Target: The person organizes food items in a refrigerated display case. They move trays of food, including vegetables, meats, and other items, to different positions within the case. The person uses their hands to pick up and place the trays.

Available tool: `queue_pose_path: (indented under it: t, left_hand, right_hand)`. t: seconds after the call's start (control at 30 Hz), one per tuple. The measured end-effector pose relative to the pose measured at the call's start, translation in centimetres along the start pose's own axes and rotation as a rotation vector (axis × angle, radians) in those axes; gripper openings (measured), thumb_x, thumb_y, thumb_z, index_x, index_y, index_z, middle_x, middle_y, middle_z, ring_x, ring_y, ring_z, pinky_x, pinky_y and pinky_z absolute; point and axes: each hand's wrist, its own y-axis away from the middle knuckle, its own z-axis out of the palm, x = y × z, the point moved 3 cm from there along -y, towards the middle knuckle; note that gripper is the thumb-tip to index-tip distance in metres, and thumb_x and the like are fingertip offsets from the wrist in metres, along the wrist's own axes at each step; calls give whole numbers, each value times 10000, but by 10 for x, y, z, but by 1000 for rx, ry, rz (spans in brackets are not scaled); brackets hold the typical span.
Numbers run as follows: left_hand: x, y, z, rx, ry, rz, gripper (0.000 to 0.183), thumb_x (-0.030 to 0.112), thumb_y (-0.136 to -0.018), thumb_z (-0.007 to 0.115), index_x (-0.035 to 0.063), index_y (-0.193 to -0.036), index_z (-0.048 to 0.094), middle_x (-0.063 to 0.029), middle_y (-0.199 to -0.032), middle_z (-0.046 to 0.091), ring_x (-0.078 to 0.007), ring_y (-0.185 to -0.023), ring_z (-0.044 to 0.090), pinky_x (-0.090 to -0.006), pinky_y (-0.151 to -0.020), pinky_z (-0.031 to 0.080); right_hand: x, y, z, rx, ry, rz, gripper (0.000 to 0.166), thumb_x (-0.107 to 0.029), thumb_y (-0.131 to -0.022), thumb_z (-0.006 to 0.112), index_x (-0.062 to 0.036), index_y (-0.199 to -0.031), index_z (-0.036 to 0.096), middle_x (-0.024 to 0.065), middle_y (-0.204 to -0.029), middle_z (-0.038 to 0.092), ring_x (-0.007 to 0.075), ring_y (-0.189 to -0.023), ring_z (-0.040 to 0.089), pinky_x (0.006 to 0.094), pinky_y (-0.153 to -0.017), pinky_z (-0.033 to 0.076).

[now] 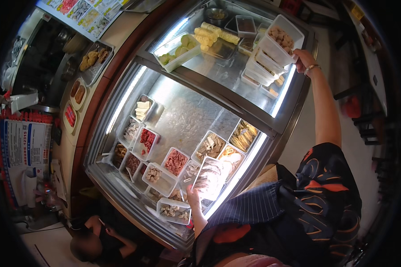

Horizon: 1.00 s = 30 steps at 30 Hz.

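My left hand (194, 197) grips the end of a translucent plastic tub of pale sliced food (208, 177), which is tilted above other tubs in the lit glass case. My right hand (302, 61), with a bracelet at the wrist, grips the lower corner of a tall plastic tub (270, 48). Round brown pieces (281, 38) that look like meatballs lie in it. Several stacked plastic tubs (262, 70) sit just below it. Near my left hand are a tub of dark-edged pieces (173, 213) and a tub with a few pale chunks (158, 177).
A metal divider (204, 91) crosses the display case. A tub of green slices (177, 51) rests by it, near yellow corn-like food (214, 35). Red meat (176, 162) and tofu-like blocks (142, 110) sit in tubs. Beyond the counter (67, 140), a seated person (97, 238) holds something.
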Motion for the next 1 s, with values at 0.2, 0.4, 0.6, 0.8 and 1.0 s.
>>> queue_pose_path:
  t: [0.2,0.4,0.6,0.8,1.0]
  left_hand:
    - [-8,-4,1,3,19,10,329,151,-758,414,-24,-1036,445,-190,-954,522,-275,-859,513,-320,-784,385]
    - [31,5,4,-2,74,-2,333,161,-773,419,4,-1066,444,-143,-915,529,-212,-735,531,-280,-560,453]
    - [14,-12,2,-10,204,-61,347,148,-775,424,10,-1092,440,-148,-1010,507,-234,-869,509,-295,-708,439]
    - [3,-23,6,-9,253,-35,349,147,-778,420,8,-1097,439,-133,-1050,494,-235,-928,489,-295,-733,437]
    - [46,7,5,-7,281,-140,351,154,-780,414,31,-1108,428,-105,-1005,497,-194,-817,521,-278,-541,475]
  right_hand:
    - [-9,12,7,39,107,35,367,-397,-724,508,-33,-691,542,54,-545,525,84,-347,409,207,-316,334]
    - [12,-5,-9,117,-8,-79,289,-315,-708,516,-26,-686,530,68,-543,530,91,-353,427,209,-308,336]
    - [-11,12,7,100,-69,-219,241,-263,-759,484,-31,-706,515,40,-512,496,94,-334,416,213,-299,336]
    - [-38,28,22,93,-46,-273,236,-249,-747,496,-21,-689,498,60,-503,493,119,-341,439,227,-308,348]
    - [-45,47,85,-120,-82,-348,241,-235,-733,488,-5,-665,513,76,-498,495,137,-345,461,247,-323,395]
